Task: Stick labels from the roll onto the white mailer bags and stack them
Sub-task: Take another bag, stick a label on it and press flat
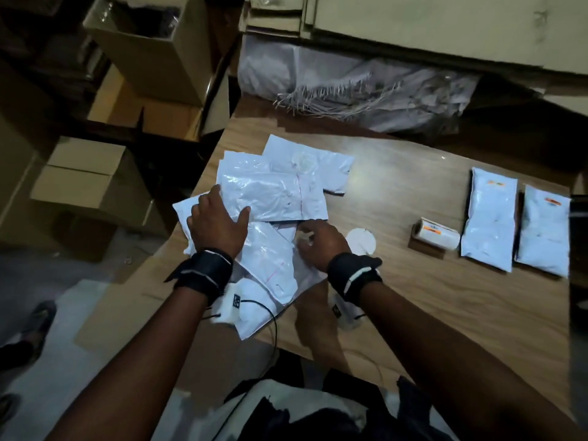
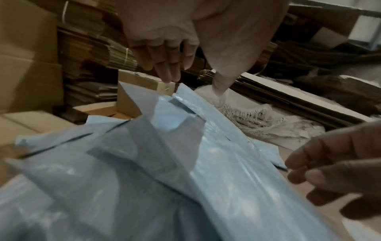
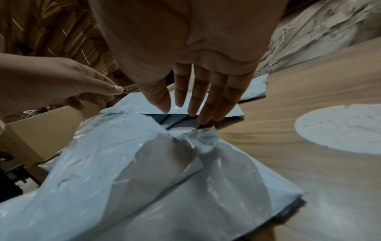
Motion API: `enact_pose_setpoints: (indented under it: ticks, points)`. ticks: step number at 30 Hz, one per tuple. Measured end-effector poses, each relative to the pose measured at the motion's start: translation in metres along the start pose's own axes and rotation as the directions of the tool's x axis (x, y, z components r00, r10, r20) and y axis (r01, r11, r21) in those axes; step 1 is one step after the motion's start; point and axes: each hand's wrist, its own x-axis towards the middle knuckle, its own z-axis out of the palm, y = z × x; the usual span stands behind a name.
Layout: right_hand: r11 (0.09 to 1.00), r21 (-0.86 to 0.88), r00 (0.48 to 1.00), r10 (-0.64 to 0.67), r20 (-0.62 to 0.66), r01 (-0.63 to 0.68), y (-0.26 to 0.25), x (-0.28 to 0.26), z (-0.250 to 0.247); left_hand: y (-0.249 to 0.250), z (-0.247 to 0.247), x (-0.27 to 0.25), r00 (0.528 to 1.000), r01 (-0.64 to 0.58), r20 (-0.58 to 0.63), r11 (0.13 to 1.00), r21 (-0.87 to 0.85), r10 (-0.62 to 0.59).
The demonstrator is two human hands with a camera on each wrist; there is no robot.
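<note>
A loose pile of flat white mailer bags (image 1: 273,195) covers the left part of the wooden table (image 1: 397,192). My left hand (image 1: 227,211) lies spread on the pile, its thumb on the top bag. My right hand (image 1: 313,240) touches the pile's right edge with straight fingers (image 3: 191,107), holding nothing. In the left wrist view my left hand (image 2: 186,65) hovers with its fingers pointing down at a bag's edge (image 2: 185,104). The label roll (image 1: 437,233) lies on the table to the right, apart from both hands. Two filled, labelled bags (image 1: 490,218) (image 1: 544,227) lie side by side beyond it.
A round white disc (image 1: 361,245) lies just right of my right hand. A crumpled woven sack (image 1: 366,87) sits along the table's far edge. Cardboard boxes (image 1: 95,183) stand on the floor to the left. Bare tabletop shows between the pile and the roll.
</note>
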Motion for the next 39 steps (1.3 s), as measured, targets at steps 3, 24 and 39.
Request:
enact_pose_setpoints:
  ticks: [3,24,39]
  points:
    - [1.000,0.010,1.000,0.023,0.006,-0.024,-0.004,0.001,0.000,-0.004,0.006,0.008,0.992,0.086,0.098,0.995,-0.046,-0.081]
    - [0.449,0.791,0.875,0.436,0.212,-0.416,0.007,-0.004,-0.014,0.028,-0.007,-0.053,0.936,0.226,0.352,0.771,-0.595,-0.003]
    - [0.586,0.810,0.946,0.255,-0.202,0.015,0.021,-0.033,-0.074,0.031,0.004,-0.051,0.855,0.429,0.509,0.690,-0.583,-0.101]
